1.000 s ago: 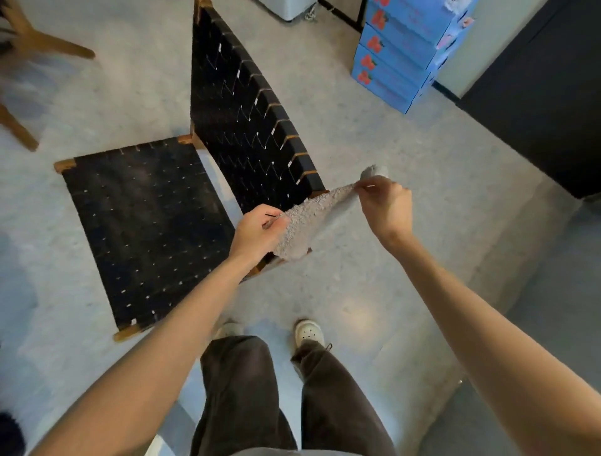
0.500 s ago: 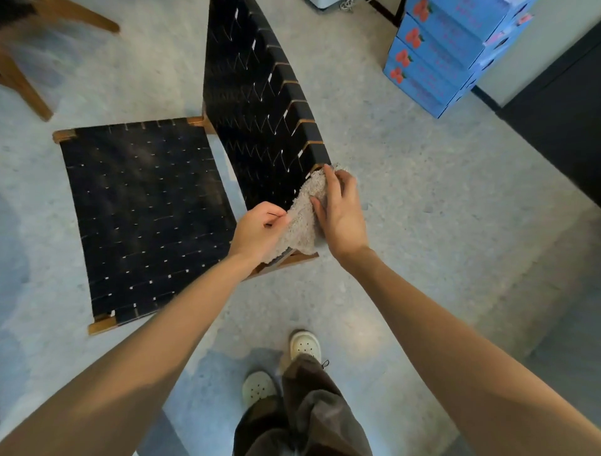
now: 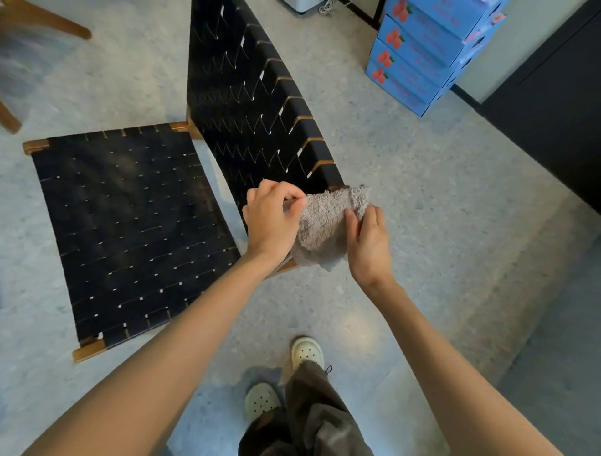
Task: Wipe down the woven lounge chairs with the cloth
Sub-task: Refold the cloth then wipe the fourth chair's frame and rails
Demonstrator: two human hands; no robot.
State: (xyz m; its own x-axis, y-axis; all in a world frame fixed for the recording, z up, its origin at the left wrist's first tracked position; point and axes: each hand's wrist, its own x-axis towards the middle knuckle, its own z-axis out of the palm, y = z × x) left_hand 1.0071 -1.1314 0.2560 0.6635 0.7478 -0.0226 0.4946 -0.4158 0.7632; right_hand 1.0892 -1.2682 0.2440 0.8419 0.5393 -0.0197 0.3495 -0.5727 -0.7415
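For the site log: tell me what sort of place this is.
Likely an indoor commercial space, perhaps a cafe or storeroom: a speckled stone floor, stacked blue cartons printed with red fruit, and a woven lounge chair.

chair backrest (image 3: 247, 97): top cut off by edge; blue boxes (image 3: 419, 48): print unreadable; cloth (image 3: 325, 224): hides backrest's near corner

Speckled grey floor (image 3: 439, 201) throughout. A stack of blue cartons (image 3: 419, 55) with red fruit prints stands at upper right, against a pale wall (image 3: 484, 71). A dark panel (image 3: 553, 107) adjoins the wall on the right. A white unit (image 3: 300, 4) sits at the top edge, with a pale cable (image 3: 325, 7) just beside it.
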